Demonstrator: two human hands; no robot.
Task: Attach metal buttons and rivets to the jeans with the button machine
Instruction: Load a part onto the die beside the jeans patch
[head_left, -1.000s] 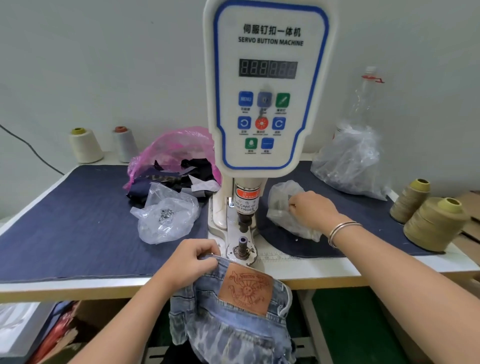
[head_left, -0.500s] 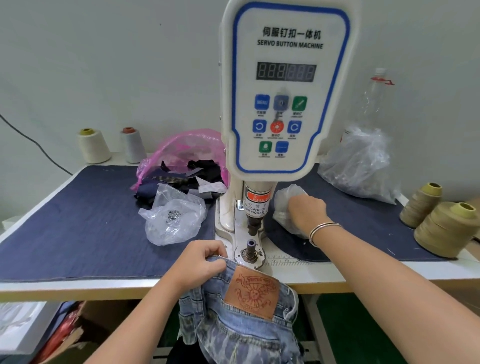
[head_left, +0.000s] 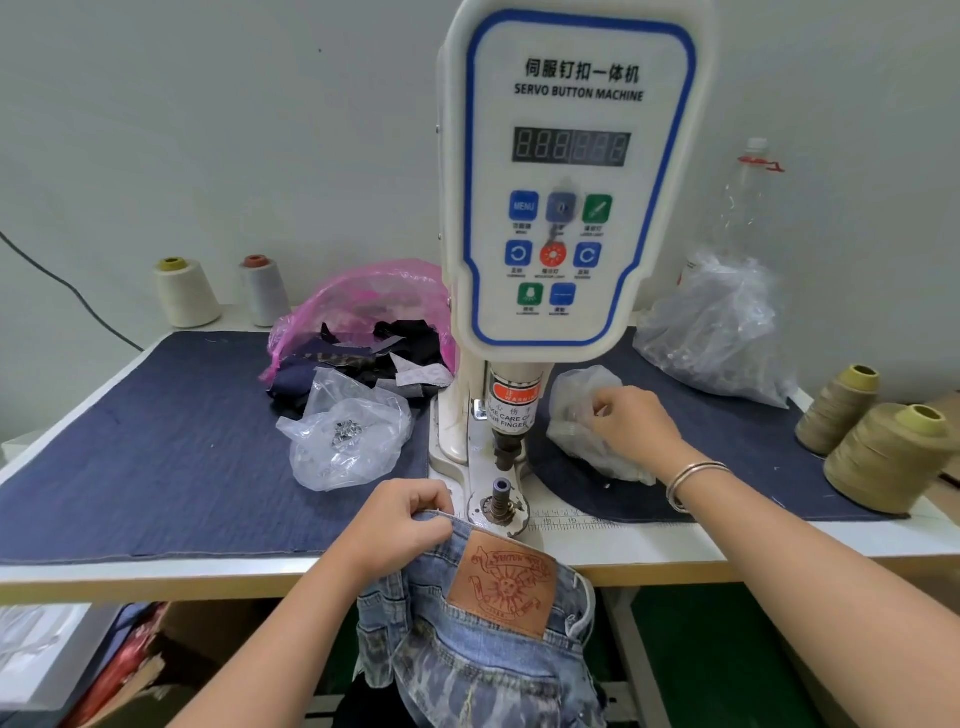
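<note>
The left hand, knuckles up and forearm reaching in from seven o'clock, pinches the waistband of the jeans, which hang over the table's front edge at six o'clock, just below the lower die of the button machine. The right hand, wrist braceleted and arm stretched in from four o'clock, has its fingers curled into a small clear plastic bag at three o'clock of the die; whether they clasp anything inside cannot be told.

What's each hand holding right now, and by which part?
Left hand grips the jeans at the waistband's top edge, left of the leather patch. Right hand is at the small clear bag; its grip can't be told.
</note>
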